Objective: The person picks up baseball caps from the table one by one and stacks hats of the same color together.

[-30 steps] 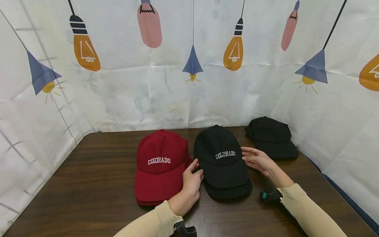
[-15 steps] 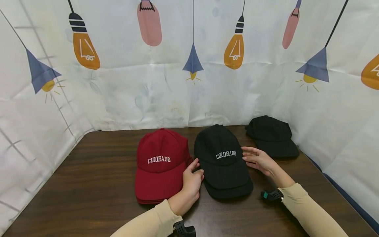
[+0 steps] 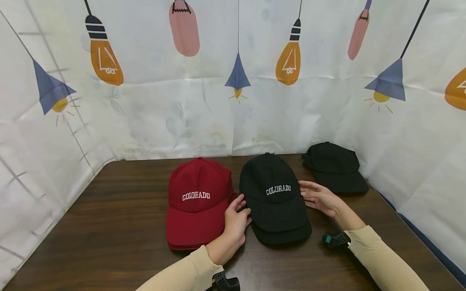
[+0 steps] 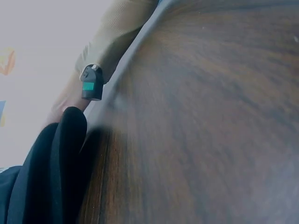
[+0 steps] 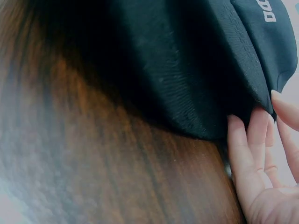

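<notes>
A black cap (image 3: pixel 275 202) with white COLORADO lettering sits on a second black cap (image 3: pixel 285 236), whose brim shows below. My left hand (image 3: pixel 236 220) is at the stack's left side, between it and the red cap (image 3: pixel 196 206); its fingertips reach the black edge. At the right side my right hand (image 3: pixel 320 198) has its fingers extended to the stack's edge. In the right wrist view, its fingers (image 5: pixel 240 144) touch the caps' edges, the thumb beside the upper cap. The left wrist view shows only black cap edges (image 4: pixel 56 172), with no left fingers.
Beneath the red COLORADO cap another red brim (image 3: pixel 182 247) shows. A separate black cap (image 3: pixel 333 169) lies at the table's back right. The brown wooden table (image 3: pixel 109 226) meets a white patterned curtain (image 3: pixel 164 117) behind and at both sides.
The black stack and both hands stay almost where they were. My right hand has shifted very slightly to the right. The other caps have not moved.
</notes>
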The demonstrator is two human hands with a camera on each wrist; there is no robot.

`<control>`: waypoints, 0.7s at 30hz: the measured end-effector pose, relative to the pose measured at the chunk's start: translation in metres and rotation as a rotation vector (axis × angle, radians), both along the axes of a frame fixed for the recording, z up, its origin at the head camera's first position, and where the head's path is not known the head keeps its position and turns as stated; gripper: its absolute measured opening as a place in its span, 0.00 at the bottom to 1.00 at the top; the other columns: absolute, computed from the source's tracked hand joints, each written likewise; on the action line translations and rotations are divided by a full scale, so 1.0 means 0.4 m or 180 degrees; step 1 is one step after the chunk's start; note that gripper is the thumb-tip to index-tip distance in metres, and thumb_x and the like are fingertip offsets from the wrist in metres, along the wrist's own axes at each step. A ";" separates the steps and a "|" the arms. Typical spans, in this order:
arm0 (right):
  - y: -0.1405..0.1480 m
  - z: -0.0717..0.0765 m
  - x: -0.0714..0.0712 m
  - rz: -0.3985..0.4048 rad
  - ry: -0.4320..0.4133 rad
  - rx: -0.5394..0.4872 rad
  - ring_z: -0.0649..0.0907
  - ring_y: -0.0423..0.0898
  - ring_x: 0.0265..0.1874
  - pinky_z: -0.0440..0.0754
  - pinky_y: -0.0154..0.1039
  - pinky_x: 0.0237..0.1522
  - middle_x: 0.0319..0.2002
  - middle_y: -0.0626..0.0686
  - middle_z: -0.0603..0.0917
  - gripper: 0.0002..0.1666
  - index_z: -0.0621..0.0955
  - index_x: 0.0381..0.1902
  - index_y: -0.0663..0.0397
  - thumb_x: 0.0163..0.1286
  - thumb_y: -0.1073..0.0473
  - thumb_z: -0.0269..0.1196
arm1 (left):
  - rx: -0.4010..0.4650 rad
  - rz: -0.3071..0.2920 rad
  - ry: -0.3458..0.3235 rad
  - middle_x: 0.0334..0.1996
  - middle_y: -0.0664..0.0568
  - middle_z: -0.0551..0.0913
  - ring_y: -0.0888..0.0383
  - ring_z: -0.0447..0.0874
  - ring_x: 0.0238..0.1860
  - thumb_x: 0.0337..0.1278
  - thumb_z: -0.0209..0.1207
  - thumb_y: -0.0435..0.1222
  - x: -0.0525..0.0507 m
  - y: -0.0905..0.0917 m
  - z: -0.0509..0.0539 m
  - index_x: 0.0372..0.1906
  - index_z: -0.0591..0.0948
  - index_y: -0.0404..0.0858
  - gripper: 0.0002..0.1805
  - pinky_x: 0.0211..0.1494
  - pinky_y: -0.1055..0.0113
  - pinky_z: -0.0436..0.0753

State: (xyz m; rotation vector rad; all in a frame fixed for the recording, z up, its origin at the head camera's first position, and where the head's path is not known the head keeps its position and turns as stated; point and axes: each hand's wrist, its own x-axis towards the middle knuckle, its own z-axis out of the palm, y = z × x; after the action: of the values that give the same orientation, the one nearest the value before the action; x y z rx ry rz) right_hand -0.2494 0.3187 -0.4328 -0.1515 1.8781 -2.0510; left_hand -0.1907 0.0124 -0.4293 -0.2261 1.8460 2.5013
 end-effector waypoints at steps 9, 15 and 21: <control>0.008 -0.004 0.005 0.0043 -0.0098 -0.0207 0.85 0.41 0.50 0.81 0.38 0.54 0.52 0.46 0.82 0.25 0.70 0.70 0.47 0.79 0.68 0.55 | 0.0047 0.0049 0.0028 0.54 0.38 0.73 0.52 0.75 0.44 0.59 0.50 0.19 0.006 0.000 0.003 0.71 0.68 0.26 0.32 0.40 0.63 0.80; 0.001 -0.002 0.008 -0.0005 0.0002 -0.0125 0.85 0.40 0.47 0.82 0.38 0.52 0.49 0.49 0.79 0.23 0.76 0.65 0.46 0.77 0.70 0.56 | -0.0067 0.0013 0.0010 0.54 0.40 0.72 0.54 0.72 0.39 0.57 0.50 0.19 0.006 -0.002 0.003 0.70 0.69 0.28 0.32 0.36 0.66 0.76; 0.001 0.008 0.006 -0.0019 0.0154 0.0218 0.84 0.42 0.47 0.83 0.40 0.52 0.49 0.50 0.79 0.28 0.69 0.72 0.60 0.76 0.69 0.58 | -0.0152 -0.0064 -0.0004 0.54 0.38 0.73 0.53 0.74 0.41 0.61 0.50 0.19 0.003 -0.006 0.004 0.71 0.67 0.27 0.31 0.39 0.63 0.79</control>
State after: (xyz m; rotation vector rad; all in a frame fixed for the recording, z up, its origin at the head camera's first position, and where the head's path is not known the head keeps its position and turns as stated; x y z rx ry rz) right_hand -0.2471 0.3193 -0.4298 -0.1797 1.9771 -2.0006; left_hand -0.1896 0.0100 -0.4279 -0.2089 1.8992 2.4457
